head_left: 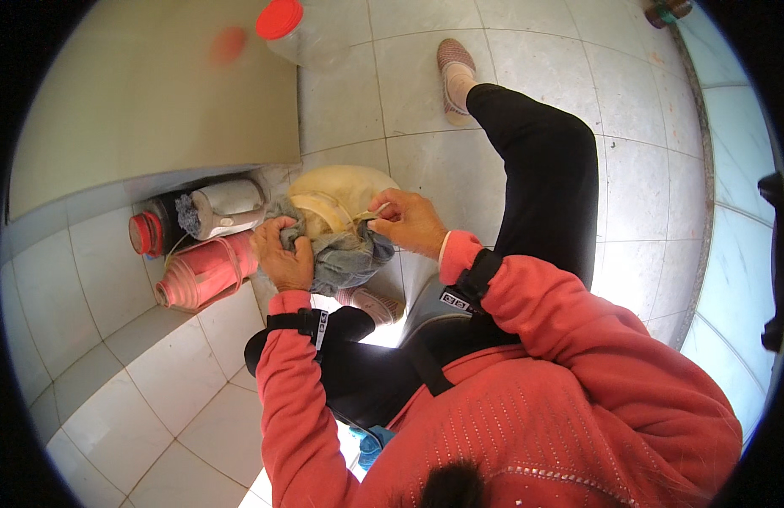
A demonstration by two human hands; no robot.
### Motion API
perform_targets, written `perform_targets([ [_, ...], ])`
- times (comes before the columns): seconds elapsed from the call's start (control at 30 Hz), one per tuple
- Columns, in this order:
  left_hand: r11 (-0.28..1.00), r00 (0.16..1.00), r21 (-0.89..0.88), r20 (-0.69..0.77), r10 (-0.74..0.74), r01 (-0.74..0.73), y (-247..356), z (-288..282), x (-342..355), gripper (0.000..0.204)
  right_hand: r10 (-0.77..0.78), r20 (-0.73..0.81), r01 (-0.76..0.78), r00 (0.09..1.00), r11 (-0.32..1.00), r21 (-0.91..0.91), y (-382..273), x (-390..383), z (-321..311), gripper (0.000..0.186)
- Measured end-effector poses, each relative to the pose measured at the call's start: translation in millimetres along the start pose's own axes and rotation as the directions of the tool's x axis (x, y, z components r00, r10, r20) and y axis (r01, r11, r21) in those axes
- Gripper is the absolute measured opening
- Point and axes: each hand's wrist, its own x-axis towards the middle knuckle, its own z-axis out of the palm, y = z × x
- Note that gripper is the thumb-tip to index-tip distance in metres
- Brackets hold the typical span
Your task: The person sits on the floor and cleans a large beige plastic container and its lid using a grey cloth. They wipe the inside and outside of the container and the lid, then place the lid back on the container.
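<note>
A cream-yellow rounded container (337, 182) sits on the floor in front of me, with a crumpled grey cloth (345, 262) draped over its near side. My left hand (279, 254) grips the cloth at the left, close beside a pink thermos flask lying on its side (201, 271). My right hand (409, 222) pinches the cloth and a thin pale edge at the container's right; exactly what lies between those fingertips is partly hidden.
A white flask (224, 207) and a red-lidded dark flask (159, 229) lie at the left under a pale cabinet (146, 93). A red-lidded clear jar (286, 34) stands at the top. My legs rest on the tiled floor (544, 59); a tiled wall (722, 254) curves at the right.
</note>
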Motion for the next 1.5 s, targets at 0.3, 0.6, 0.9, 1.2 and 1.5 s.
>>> perform_targets([
  [0.3,0.999,0.999,0.006,-0.006,-0.035,0.035,-3,2,-2,0.027,-0.098,-0.009,0.098,0.995,0.972,0.216,0,3,25,0.031],
  [0.6,0.999,0.999,-0.013,-0.017,-0.038,0.038,0,2,-2,0.027,-0.092,0.127,0.096,0.988,0.995,-0.025,0,-12,14,0.031],
  [0.9,1.0,1.0,0.001,0.003,-0.03,0.03,0,0,-1,0.027,-0.057,0.143,-0.009,0.988,0.906,0.423,0,4,4,0.028],
  [1.2,0.999,0.999,0.01,0.01,-0.036,0.036,-3,1,-2,0.027,-0.285,0.152,0.312,0.946,0.927,-0.209,-19,-11,15,0.046],
  [1.5,0.999,1.0,0.033,-0.001,-0.021,0.021,-4,2,-1,0.027,-0.433,0.107,0.446,0.895,0.874,-0.196,-17,-5,19,0.053],
])
